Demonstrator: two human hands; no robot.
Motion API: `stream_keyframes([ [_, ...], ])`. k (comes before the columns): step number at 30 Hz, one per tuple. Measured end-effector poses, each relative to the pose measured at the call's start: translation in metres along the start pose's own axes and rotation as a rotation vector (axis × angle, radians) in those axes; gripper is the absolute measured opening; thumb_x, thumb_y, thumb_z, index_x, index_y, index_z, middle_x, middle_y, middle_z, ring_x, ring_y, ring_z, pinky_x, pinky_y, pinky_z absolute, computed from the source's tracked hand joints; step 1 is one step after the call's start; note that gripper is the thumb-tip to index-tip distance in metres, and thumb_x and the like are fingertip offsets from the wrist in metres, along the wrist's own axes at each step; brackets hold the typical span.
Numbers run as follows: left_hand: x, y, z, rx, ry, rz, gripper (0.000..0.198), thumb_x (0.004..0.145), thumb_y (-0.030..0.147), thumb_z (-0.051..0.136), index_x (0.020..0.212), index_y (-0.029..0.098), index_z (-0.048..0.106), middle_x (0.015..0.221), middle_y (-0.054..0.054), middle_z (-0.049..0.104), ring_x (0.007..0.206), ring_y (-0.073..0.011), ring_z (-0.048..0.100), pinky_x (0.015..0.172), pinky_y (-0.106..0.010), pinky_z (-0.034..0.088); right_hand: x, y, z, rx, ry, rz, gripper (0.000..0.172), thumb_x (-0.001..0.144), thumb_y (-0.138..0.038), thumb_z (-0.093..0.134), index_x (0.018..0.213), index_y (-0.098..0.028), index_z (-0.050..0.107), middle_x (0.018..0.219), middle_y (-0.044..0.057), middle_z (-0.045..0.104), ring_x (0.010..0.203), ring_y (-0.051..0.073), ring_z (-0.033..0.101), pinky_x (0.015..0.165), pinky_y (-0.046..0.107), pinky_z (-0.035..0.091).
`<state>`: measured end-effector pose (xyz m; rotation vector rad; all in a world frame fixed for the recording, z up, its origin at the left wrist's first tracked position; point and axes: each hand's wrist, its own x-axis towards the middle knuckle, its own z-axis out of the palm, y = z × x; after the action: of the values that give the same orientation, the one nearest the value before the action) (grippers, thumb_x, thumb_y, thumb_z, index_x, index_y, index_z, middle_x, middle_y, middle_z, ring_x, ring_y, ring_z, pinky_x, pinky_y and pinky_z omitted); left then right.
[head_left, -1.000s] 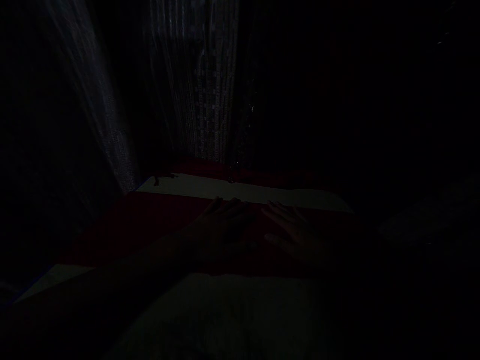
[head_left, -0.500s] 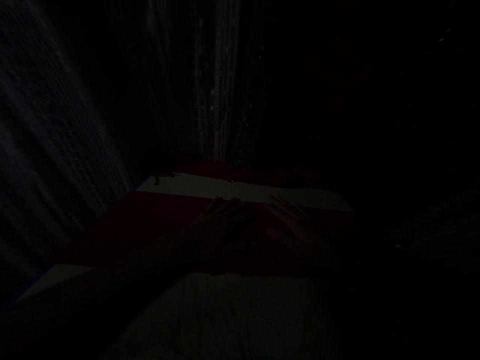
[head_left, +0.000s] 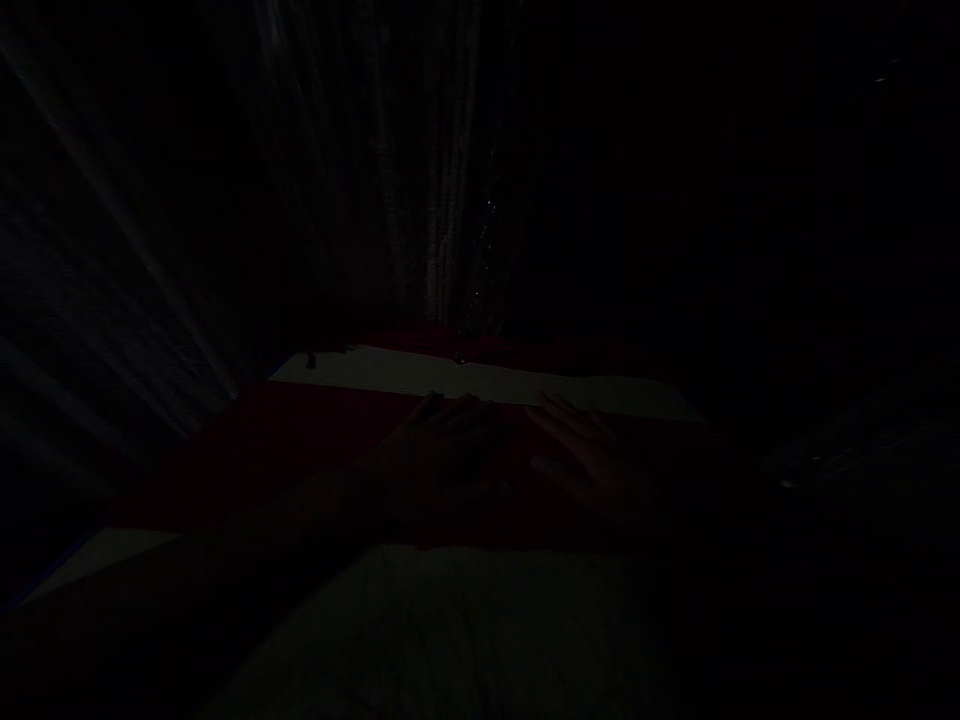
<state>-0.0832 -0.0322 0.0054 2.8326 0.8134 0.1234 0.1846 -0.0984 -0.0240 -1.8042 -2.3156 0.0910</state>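
The scene is very dark. My left hand (head_left: 442, 440) lies flat on a dark red band of cloth (head_left: 285, 450), its fingers stretched out and pointing away from me. Just to its right, my right hand (head_left: 581, 455) rests flat on the same red cloth with fingers spread. Neither hand holds anything that I can make out. A pale band of the cloth (head_left: 450, 378) runs just beyond the fingertips, and another pale area (head_left: 465, 620) lies in front of my wrists.
A sheer curtain or net (head_left: 420, 200) hangs behind the far edge, faintly lit. Small dark items (head_left: 312, 358) sit at the far left of the pale band. The right side is too dark to read.
Both hands stay flat in the same place. The hanging fabric on the left has shifted and looks darker now.
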Motion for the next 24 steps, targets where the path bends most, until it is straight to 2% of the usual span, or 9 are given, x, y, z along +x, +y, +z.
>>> stream_keyframes([
  [2,0.0002,-0.0004,0.001,0.0,0.0,-0.002,0.087,0.097,0.082,0.033,0.166,0.029,0.027,0.173,-0.006,0.016,0.161,-0.0344,0.011,0.128,-0.066,0.007,0.0004,-0.0002,-0.0003,0.005,0.009,-0.006,0.081,0.101,-0.08,0.018,0.165,-0.032,0.028,0.171,-0.006,0.01,0.161,0.019,0.01,0.132,0.059,0.011],
  [8,-0.0002,0.0003,0.0001,-0.013,0.001,-0.008,0.086,0.097,0.082,0.032,0.166,0.031,0.027,0.173,-0.005,0.015,0.161,-0.034,0.012,0.128,-0.066,0.006,0.0006,-0.0007,-0.0001,0.031,-0.077,0.001,0.084,0.099,-0.083,0.02,0.166,-0.033,0.027,0.17,-0.008,0.013,0.16,0.018,0.012,0.133,0.057,0.011],
  [14,-0.0009,0.0008,-0.0035,-0.002,-0.03,-0.014,0.087,0.096,0.083,0.031,0.166,0.031,0.025,0.173,-0.003,0.012,0.162,-0.0331,0.008,0.128,-0.066,0.004,0.0006,-0.0004,-0.0006,0.034,-0.078,0.002,0.084,0.099,-0.083,0.02,0.166,-0.032,0.026,0.17,-0.008,0.012,0.16,0.017,0.01,0.133,0.057,0.009],
  [19,-0.0002,0.001,-0.0032,0.002,-0.034,-0.018,0.087,0.096,0.083,0.03,0.166,0.031,0.025,0.173,-0.004,0.012,0.162,-0.0328,0.009,0.128,-0.066,0.005,0.0004,0.0007,-0.0004,0.057,-0.068,-0.011,0.085,0.099,-0.083,0.024,0.166,-0.031,0.028,0.17,-0.004,0.014,0.16,0.021,0.013,0.132,0.06,0.01],
  [24,0.0002,0.0003,-0.001,0.004,-0.019,-0.007,0.086,0.097,0.082,0.031,0.166,0.03,0.025,0.173,-0.004,0.013,0.162,-0.0334,0.009,0.128,-0.066,0.004,0.0004,0.0005,-0.0004,0.044,-0.083,-0.005,0.084,0.099,-0.083,0.022,0.166,-0.033,0.025,0.17,-0.007,0.011,0.161,0.018,0.01,0.132,0.059,0.009],
])
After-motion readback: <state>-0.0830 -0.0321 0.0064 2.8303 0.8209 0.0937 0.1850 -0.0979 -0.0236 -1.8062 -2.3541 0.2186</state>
